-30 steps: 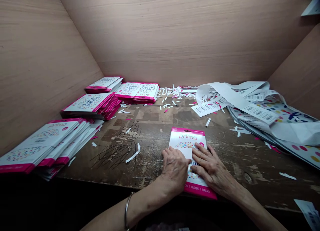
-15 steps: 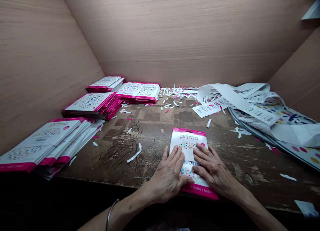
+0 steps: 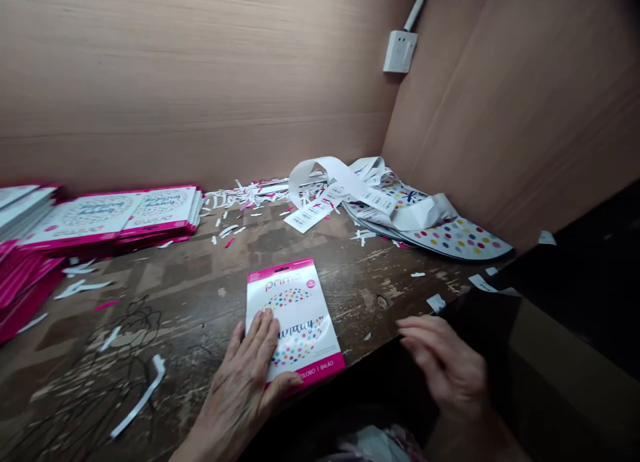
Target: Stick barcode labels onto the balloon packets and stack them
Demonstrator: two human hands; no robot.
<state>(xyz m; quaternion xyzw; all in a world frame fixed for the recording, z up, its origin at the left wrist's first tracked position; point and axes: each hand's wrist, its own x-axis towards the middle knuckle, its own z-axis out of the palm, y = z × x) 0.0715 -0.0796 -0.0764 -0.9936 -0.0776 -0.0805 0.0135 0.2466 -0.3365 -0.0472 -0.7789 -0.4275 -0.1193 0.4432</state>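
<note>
A white and pink "prima" packet (image 3: 320,345) with coloured dots lies near the front edge of the worn wooden table (image 3: 210,275). My left hand (image 3: 245,372) rests flat on its left part, fingers stretched out, covering some of the print. To the right of the packet, beyond the table's front edge, my right hand (image 3: 445,362) is raised and touches neither packet nor table. Its fingers are bent and close together, somewhat blurred; whether anything is between them is not visible.
Stacks of similar packets (image 3: 165,209) stand at the left. Label strips (image 3: 313,209) curl over dotted round sheets (image 3: 465,239) at the back right. Paper scraps (image 3: 140,395) and thin dark wires (image 3: 115,355) lie at the left. A socket (image 3: 400,51) hangs on the wall.
The view has turned right. My right hand has left the packet and moved right, past the table edge. My left hand stays on the packet, and the white piece between the hands no longer shows distinctly.
</note>
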